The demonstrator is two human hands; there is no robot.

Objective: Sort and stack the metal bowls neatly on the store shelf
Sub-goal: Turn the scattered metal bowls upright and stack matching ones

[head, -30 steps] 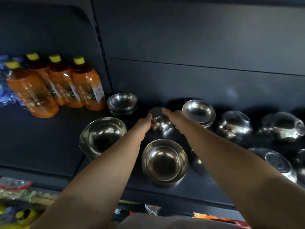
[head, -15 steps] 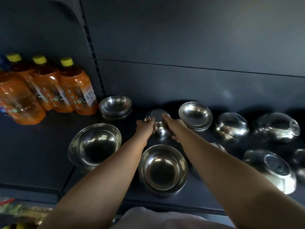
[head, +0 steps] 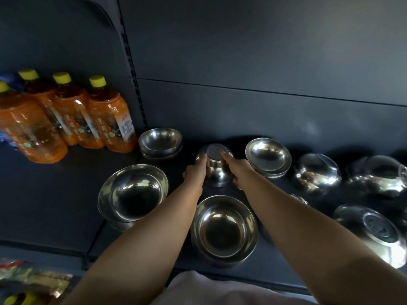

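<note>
Upturned steel bowl [head: 214,167] — shiny, flat base up.

Dim, soft picture; bright glare on metal bowls [head: 268,155], wide-angle edge bending.

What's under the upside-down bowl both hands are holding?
The upside-down bowl is gripped by the left hand and right hand. A wider metal rim shows at its base, so it may cap another bowl. What is underneath is covered.
</note>
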